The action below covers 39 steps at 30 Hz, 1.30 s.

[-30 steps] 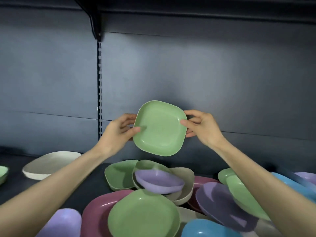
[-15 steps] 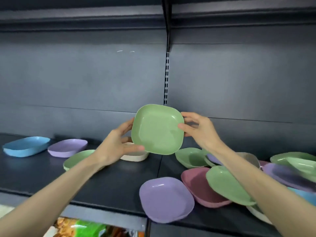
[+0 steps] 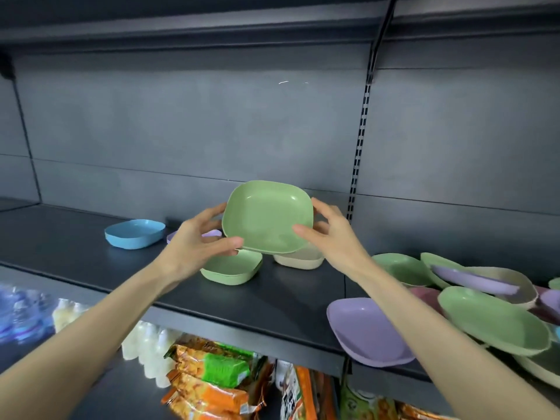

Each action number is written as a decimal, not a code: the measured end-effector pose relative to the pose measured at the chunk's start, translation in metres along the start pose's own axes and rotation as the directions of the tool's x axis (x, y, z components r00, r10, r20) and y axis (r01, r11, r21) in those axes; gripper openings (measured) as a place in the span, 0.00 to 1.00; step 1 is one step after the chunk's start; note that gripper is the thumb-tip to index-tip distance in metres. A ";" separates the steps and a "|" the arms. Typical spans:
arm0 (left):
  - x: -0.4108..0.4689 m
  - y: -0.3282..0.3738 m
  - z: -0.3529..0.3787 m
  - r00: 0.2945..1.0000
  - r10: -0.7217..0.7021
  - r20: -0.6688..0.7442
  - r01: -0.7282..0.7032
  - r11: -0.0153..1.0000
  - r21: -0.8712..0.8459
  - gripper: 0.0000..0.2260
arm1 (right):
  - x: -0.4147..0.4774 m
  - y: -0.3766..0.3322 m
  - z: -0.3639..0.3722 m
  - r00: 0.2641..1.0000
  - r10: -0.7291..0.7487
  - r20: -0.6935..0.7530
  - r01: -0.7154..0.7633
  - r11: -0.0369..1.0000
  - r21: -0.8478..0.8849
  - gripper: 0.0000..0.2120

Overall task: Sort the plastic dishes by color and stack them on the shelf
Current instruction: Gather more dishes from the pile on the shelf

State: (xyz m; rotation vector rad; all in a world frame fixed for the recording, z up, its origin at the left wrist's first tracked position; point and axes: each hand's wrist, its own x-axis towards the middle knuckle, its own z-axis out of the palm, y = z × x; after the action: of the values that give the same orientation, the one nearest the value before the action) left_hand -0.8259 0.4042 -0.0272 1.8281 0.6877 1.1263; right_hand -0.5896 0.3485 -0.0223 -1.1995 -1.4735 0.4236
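I hold a green square plate [image 3: 268, 216] tilted toward me above the dark shelf [image 3: 288, 301]. My left hand [image 3: 197, 244] grips its left edge, thumb on the front rim. My right hand [image 3: 330, 237] grips its right edge. Just below the plate, a green dish [image 3: 233, 269] sits on the shelf, with a cream dish [image 3: 300, 259] beside it. A blue dish [image 3: 135, 233] sits further left, and a purple dish [image 3: 212, 233] shows partly behind my left hand.
A loose heap of green [image 3: 491, 322], purple [image 3: 366, 331], cream and pink dishes fills the shelf's right side. The shelf's back panel and a slotted upright [image 3: 359, 153] stand behind. Snack packets [image 3: 218, 371] and bottles [image 3: 148, 350] lie on the lower shelf.
The view has swung left, away from the heap. Both hands have carried the green plate left, and it now hangs over the green dish on the shelf.
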 end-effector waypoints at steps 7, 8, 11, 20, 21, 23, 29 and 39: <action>-0.008 -0.030 -0.025 0.996 -0.028 -0.090 0.025 0.999 -0.037 0.24 | 0.008 0.021 0.040 0.995 0.034 0.099 -0.036 0.999 0.018 0.23; -0.007 -0.037 -0.030 0.995 -0.039 -0.089 0.036 0.999 -0.035 0.23 | 0.009 0.022 0.046 0.994 0.041 0.102 -0.045 0.998 0.035 0.22; 0.003 -0.053 -0.044 0.996 -0.039 -0.083 0.037 0.999 -0.023 0.21 | 0.014 0.028 0.060 0.994 0.054 0.091 -0.060 0.997 0.056 0.19; 0.052 -0.118 -0.078 0.999 -0.005 0.045 0.001 0.995 0.096 0.12 | 0.025 0.067 0.112 0.972 0.220 0.079 -0.215 0.975 -0.060 0.25; 0.056 -0.125 -0.081 0.997 -0.001 0.078 -0.007 0.995 0.098 0.12 | 0.025 0.071 0.117 0.970 0.234 0.066 -0.230 0.971 -0.070 0.27; 0.061 -0.140 -0.083 0.990 -0.006 0.140 -0.008 0.995 0.098 0.12 | 0.022 0.076 0.125 0.966 0.258 0.028 -0.254 0.963 -0.093 0.28; 0.069 -0.167 -0.085 0.974 0.025 0.224 -0.037 0.998 0.047 0.17 | 0.012 0.080 0.142 0.958 0.274 -0.091 -0.286 0.943 -0.169 0.30; 0.072 -0.182 -0.088 0.965 0.007 0.262 -0.019 0.999 0.042 0.32 | 0.013 0.085 0.148 0.954 0.287 -0.087 -0.300 0.930 -0.211 0.37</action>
State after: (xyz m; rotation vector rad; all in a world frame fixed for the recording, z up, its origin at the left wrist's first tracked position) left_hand -0.8762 0.5824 -0.1367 1.9760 0.5493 0.8612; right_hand -0.6822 0.4459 -0.1284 -1.6095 -1.3218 0.4311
